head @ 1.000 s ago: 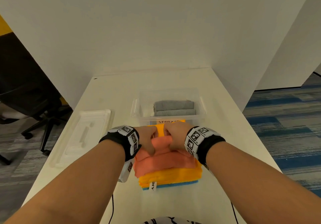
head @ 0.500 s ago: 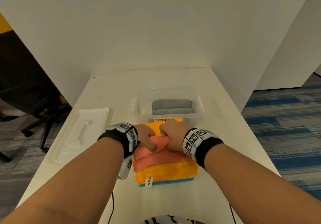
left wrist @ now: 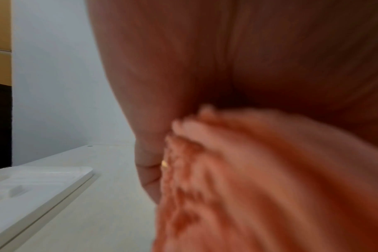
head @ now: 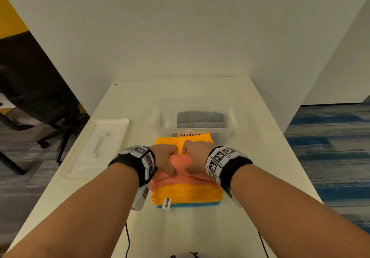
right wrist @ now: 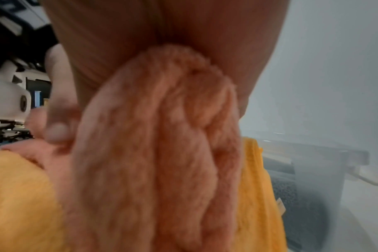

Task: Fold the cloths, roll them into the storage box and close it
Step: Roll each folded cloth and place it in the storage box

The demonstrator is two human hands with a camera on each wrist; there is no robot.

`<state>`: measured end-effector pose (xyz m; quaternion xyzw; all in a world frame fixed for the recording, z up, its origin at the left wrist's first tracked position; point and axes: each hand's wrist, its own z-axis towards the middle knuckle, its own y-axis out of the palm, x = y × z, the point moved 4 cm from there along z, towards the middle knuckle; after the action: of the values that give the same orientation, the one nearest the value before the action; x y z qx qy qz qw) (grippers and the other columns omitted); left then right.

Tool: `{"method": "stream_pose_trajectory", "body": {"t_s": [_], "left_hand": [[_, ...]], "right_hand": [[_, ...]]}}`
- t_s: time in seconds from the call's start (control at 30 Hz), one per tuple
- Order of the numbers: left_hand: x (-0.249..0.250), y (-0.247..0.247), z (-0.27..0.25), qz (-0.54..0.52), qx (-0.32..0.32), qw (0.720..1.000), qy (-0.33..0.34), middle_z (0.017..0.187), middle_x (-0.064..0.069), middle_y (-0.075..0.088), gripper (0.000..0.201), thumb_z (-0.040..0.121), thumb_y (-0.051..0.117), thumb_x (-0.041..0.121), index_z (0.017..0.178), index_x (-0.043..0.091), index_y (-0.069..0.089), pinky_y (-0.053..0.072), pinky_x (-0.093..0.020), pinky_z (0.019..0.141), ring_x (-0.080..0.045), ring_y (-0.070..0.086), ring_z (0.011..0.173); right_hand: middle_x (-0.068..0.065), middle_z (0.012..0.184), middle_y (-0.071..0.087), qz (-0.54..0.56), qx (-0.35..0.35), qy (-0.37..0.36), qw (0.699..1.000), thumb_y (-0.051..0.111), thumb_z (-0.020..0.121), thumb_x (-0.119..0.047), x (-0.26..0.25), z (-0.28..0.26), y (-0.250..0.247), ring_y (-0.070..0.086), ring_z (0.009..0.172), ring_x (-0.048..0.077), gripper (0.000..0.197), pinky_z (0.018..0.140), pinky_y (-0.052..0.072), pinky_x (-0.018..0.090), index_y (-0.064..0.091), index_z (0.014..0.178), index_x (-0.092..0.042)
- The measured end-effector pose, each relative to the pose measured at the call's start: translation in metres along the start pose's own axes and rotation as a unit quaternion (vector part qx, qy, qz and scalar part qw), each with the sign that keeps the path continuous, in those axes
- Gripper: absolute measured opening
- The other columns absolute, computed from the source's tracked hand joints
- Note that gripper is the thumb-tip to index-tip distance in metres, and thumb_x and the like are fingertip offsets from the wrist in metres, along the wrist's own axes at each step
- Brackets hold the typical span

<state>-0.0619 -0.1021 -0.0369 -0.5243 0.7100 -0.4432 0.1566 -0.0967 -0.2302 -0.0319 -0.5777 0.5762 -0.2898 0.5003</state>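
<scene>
Bare forearms, a band on each wrist
Black wristbands [head: 133, 162] carrying white blocks printed with black square markers [head: 218, 156]; thin black cables trail below

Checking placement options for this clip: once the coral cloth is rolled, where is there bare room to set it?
Inside the storage box, the floor left of the grey rolls is bare. Bare tabletop lies right of the cloth stack and behind the box. It is crowded between stack and box front, and the lid fills the left side.
</scene>
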Motion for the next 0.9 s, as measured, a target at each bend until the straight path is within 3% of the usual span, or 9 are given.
{"method": "stream_pose_trajectory", "body": {"t_s": [0.1, 0.17, 0.33, 0.5, 0.63, 0.73, 0.8, 0.87, 0.9], "left_hand": [[-0.005, 0.0, -0.006, -0.052, -0.057, 0.996, -0.036, 0.109, 0.005, 0.055, 0.052, 0.074, 0.074, 0.051, 0.111, 0.031, 0.044, 0.047, -0.027, 0.073, -0.016, 0.056, 0.093], [-0.007, -0.004, -0.01, -0.051, -0.08, 0.995, -0.043, 0.119, 0.002, 0.055, 0.059, 0.078, 0.067, 0.057, 0.127, 0.031, 0.045, 0.047, -0.03, 0.08, -0.018, 0.056, 0.1], [-0.004, -0.01, -0.009, 0.014, -0.089, 0.996, -0.01, 0.11, -0.003, 0.063, 0.051, 0.079, 0.069, 0.05, 0.116, 0.016, 0.061, 0.045, -0.027, 0.072, -0.018, 0.057, 0.091], [0.0, -0.013, -0.004, 0.055, -0.062, 0.996, 0.019, 0.118, -0.005, 0.059, 0.048, 0.084, 0.065, 0.042, 0.124, 0.018, 0.053, 0.043, -0.03, 0.074, -0.023, 0.057, 0.101], [0.002, -0.017, 0.002, 0.084, -0.056, 0.994, 0.049, 0.109, -0.002, 0.058, 0.043, 0.082, 0.065, 0.042, 0.117, 0.02, 0.051, 0.043, -0.032, 0.074, -0.023, 0.057, 0.1], [0.001, -0.025, 0.004, 0.093, -0.04, 0.993, 0.066, 0.098, 0.001, 0.054, 0.039, 0.079, 0.067, 0.04, 0.108, 0.022, 0.049, 0.044, -0.032, 0.072, -0.022, 0.056, 0.094], [0.001, -0.03, 0.004, 0.105, -0.041, 0.991, 0.071, 0.099, 0.002, 0.053, 0.045, 0.077, 0.07, 0.038, 0.113, 0.022, 0.048, 0.044, -0.033, 0.073, -0.022, 0.055, 0.092], [0.003, -0.031, 0.004, 0.118, -0.059, 0.988, 0.076, 0.099, 0.001, 0.052, 0.047, 0.077, 0.072, 0.036, 0.114, 0.021, 0.047, 0.042, -0.031, 0.07, -0.021, 0.053, 0.09], [0.003, -0.031, 0.004, 0.12, -0.067, 0.987, 0.077, 0.1, 0.001, 0.052, 0.045, 0.077, 0.072, 0.036, 0.111, 0.021, 0.047, 0.041, -0.029, 0.069, -0.021, 0.053, 0.09]], "right_hand": [[0.003, 0.112, 0.062, -0.084, -0.007, -0.011, 0.996, 0.06, 0.087, -0.03, -0.008, 0.002, -0.001, 0.058, 0.105, 0.025, 0.036, 0.088, 0.038, 0.035, 0.056, 0.122, -0.021], [0.003, 0.107, 0.064, -0.1, -0.011, -0.009, 0.995, 0.059, 0.087, -0.028, -0.011, 0.003, -0.003, 0.059, 0.1, 0.024, 0.03, 0.086, 0.036, 0.035, 0.06, 0.116, -0.02], [-0.003, 0.089, 0.056, -0.089, -0.004, -0.004, 0.996, 0.058, 0.084, -0.025, -0.014, 0.008, 0.001, 0.056, 0.089, 0.023, 0.02, 0.093, 0.033, 0.041, 0.051, 0.102, -0.026], [0.001, 0.09, 0.049, -0.098, -0.007, 0.001, 0.995, 0.061, 0.084, -0.032, -0.013, 0.012, 0.0, 0.048, 0.078, 0.023, 0.023, 0.08, 0.034, 0.039, 0.051, 0.102, -0.022], [0.003, 0.087, 0.053, -0.048, -0.052, 0.027, 0.997, 0.065, 0.084, -0.028, -0.011, 0.011, -0.003, 0.052, 0.077, 0.023, 0.032, 0.062, 0.039, 0.029, 0.051, 0.109, -0.015], [0.003, 0.088, 0.054, -0.012, -0.065, 0.06, 0.996, 0.07, 0.078, -0.03, -0.011, 0.012, -0.008, 0.056, 0.083, 0.025, 0.044, 0.068, 0.047, 0.033, 0.045, 0.113, -0.018], [0.001, 0.093, 0.059, -0.055, -0.085, 0.061, 0.993, 0.075, 0.072, -0.036, 0.0, 0.03, 0.006, 0.059, 0.083, 0.025, 0.053, 0.072, 0.05, 0.035, 0.044, 0.114, -0.027], [-0.006, 0.091, 0.063, -0.133, -0.124, 0.072, 0.981, 0.08, 0.05, -0.055, 0.065, 0.099, 0.071, 0.06, 0.071, 0.025, 0.064, 0.067, 0.053, 0.042, 0.046, 0.103, -0.043], [-0.007, 0.086, 0.064, -0.13, -0.158, 0.052, 0.977, 0.079, 0.039, -0.064, 0.089, 0.124, 0.096, 0.058, 0.063, 0.025, 0.07, 0.062, 0.053, 0.046, 0.048, 0.098, -0.043]]}}
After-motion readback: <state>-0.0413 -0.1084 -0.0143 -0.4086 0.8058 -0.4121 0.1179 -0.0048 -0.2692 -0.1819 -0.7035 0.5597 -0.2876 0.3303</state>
